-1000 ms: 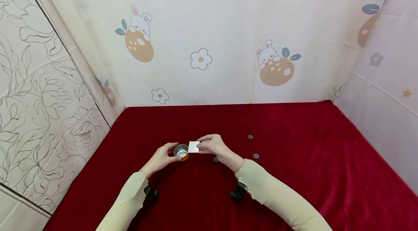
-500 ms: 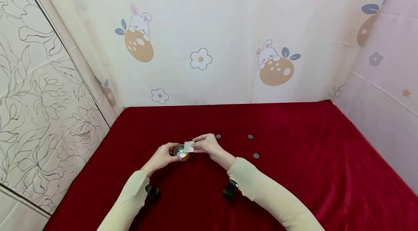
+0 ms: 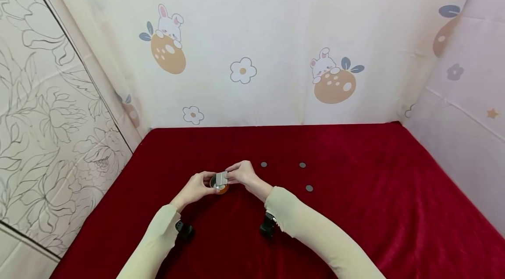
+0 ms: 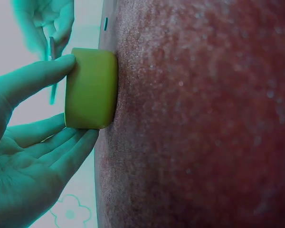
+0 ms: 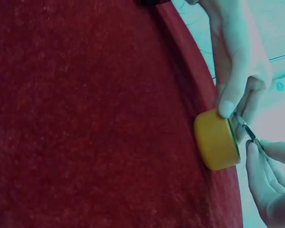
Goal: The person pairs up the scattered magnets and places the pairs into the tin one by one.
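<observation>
- The right hand (image 3: 242, 174) has its fingertips drawn narrow, pinching the plate (image 3: 222, 178) by its right edge.
- The plate, thin, square and pale grey with a line across it, is held tilted over the tin's mouth; whether it touches the rim I cannot tell.
- It should prove light, stiff and rather slick; an edge pinch, thumb against fingers, suits it, leaving the far edge free.
- The left hand (image 3: 196, 186) spans the tin (image 3: 221, 189), thumb on one side and fingers on the other, spread about as wide as the tin.
- The tin stands upright on the cloth (image 3: 347, 209), orange outside, shiny within. It looks light and firm, smooth enough to slip or slide, so best taken low around the wall with a mild squeeze.
- Beyond the right hand lie three grey discs (image 3: 302, 165) on the cloth, well apart; being flat, they would want a fingernail under the rim.
- Behind hangs a printed curtain (image 3: 276, 90).
</observation>
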### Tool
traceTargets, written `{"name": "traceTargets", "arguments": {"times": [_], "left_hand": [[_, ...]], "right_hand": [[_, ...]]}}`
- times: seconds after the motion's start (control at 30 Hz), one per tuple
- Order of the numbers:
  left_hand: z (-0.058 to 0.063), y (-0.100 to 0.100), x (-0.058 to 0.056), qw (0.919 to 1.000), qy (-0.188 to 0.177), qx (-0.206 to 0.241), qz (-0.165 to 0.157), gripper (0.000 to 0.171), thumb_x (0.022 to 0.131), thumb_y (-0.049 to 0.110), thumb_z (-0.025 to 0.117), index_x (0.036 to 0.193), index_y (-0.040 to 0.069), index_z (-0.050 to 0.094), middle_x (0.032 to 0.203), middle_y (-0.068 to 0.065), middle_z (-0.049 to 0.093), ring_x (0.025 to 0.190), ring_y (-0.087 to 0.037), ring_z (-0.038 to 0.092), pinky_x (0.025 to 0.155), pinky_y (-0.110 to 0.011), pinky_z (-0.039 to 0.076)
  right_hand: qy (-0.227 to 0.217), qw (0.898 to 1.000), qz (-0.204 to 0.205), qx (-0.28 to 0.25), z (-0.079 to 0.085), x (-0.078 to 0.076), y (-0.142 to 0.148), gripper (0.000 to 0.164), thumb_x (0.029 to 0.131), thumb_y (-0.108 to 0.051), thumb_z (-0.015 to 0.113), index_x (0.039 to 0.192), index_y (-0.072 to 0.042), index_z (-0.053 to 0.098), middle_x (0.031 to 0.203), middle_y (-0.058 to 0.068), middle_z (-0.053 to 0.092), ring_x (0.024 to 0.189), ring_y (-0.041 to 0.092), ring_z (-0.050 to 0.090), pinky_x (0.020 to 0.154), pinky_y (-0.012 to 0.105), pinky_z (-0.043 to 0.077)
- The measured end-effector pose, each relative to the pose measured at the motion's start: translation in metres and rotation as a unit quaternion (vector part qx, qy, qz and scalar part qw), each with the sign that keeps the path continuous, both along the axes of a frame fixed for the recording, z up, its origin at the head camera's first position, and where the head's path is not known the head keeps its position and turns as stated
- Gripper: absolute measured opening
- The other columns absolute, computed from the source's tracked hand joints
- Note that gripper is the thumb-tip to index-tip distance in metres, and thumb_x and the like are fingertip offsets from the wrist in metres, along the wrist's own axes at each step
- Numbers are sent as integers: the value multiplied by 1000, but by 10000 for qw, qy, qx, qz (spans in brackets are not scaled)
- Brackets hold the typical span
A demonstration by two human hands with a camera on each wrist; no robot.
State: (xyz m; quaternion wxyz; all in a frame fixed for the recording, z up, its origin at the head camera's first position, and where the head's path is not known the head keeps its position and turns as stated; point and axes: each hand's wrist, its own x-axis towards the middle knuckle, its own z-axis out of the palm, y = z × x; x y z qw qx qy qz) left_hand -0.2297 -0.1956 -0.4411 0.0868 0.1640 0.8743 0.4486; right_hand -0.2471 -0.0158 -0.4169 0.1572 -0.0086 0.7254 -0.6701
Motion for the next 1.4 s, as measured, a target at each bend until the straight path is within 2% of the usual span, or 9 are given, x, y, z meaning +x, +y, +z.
{"name": "traceTargets", "arguments": {"times": [0.23, 0.53, 0.87, 0.93, 1.07, 1.17, 1.23, 1.4], "left_hand": [[3, 1, 1, 9998, 29, -166, 121, 51, 76, 14, 70, 119, -5, 50, 113, -18, 55, 96, -25, 58, 77, -33, 49], [3, 0, 3, 9999, 51, -72, 93, 51, 75, 14, 70, 118, -5, 51, 112, -19, 56, 97, -27, 58, 77, -32, 49], [3, 1, 3, 10000, 28, -16, 66, 49, 76, 13, 70, 117, -5, 51, 112, -19, 55, 96, -27, 58, 76, -31, 49], [6, 2, 5, 10000, 23, 42, -20, 49, 77, 11, 69, 118, -7, 50, 112, -21, 55, 97, -30, 57, 77, -33, 49], [21, 6, 14, 9996, -7, 142, -227, 46, 78, 5, 65, 118, -12, 47, 113, -27, 52, 99, -37, 55, 78, -39, 48], [34, 10, 21, 9995, -9, 70, -312, 46, 79, 3, 64, 118, -14, 46, 113, -30, 51, 100, -40, 53, 79, -41, 47], [38, 11, 22, 9994, 17, -10, -352, 46, 79, 3, 64, 118, -14, 46, 113, -30, 51, 100, -40, 53, 79, -41, 47], [20, 6, 9, 9992, 169, -284, -240, 48, 77, 10, 68, 118, -9, 49, 111, -22, 55, 97, -32, 56, 79, -39, 47]], "right_hand": [[76, 9998, -10, 176, -4, -2, -4, 18, 75, 9, 61, 92, 11, 65, 86, 22, 64, 65, 24, 65, 65, 35, 52], [575, 9965, 61, 605, -5, 0, -8, 14, 73, 8, 63, 87, 9, 67, 78, 19, 66, 61, 24, 64, 60, 33, 53], [1346, 9813, 151, 1369, -7, 1, -10, 11, 73, 0, 69, 83, 4, 70, 82, 15, 66, 61, 20, 64, 59, 31, 52], [1378, 9804, 192, 1392, -7, 1, -9, 11, 74, -1, 68, 84, 4, 70, 85, 16, 65, 62, 21, 64, 60, 32, 52], [1366, 9828, 364, 1184, -5, 0, -3, 14, 75, 0, 66, 87, 7, 68, 88, 18, 64, 66, 25, 65, 62, 34, 52], [1305, 9855, 546, 931, -2, 1, 3, 17, 76, 1, 64, 91, 10, 66, 89, 19, 64, 71, 28, 64, 65, 36, 52], [1259, 9866, 654, 808, 0, 1, 7, 18, 77, 1, 64, 92, 11, 65, 88, 19, 64, 73, 30, 63, 66, 36, 52], [1170, 9847, 1005, 813, 8, 4, 21, 23, 78, -2, 64, 97, 10, 63, 84, 16, 65, 79, 33, 62, 68, 38, 52]]}}
